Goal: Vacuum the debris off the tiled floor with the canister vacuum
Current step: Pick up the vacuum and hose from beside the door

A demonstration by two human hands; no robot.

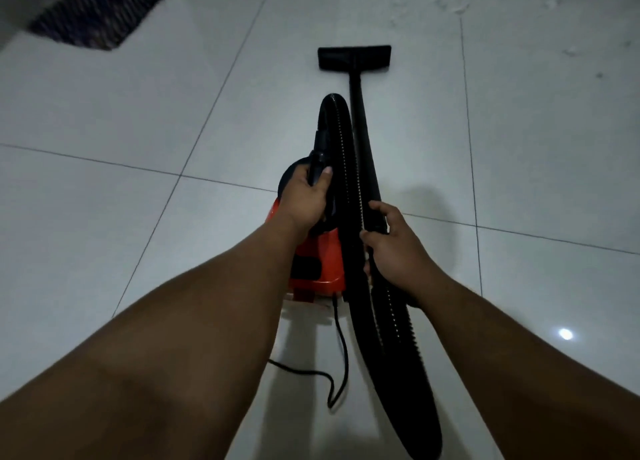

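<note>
Head view: left grip (306, 196) clenched on canister vacuum (317, 252) handle; right grip (391, 241) grasping wand (362, 130). Floor head (354, 57) at 12 o'clock; pale debris (457, 9) at 1 o'clock on tiled floor (121, 130), untouched. Task barely begun.

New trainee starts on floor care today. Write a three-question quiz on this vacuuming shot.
1. True or false: the nozzle is lifted off the floor.
2. Which hand holds the vacuum by its handle? A) left hand B) right hand C) neither
3. Fill in: the right hand grips the black ____.

Key:
1. False; it rests flat on the tiles.
2. A; the left hand wraps the top handle.
3. Wand, with the hose running alongside it.
</note>
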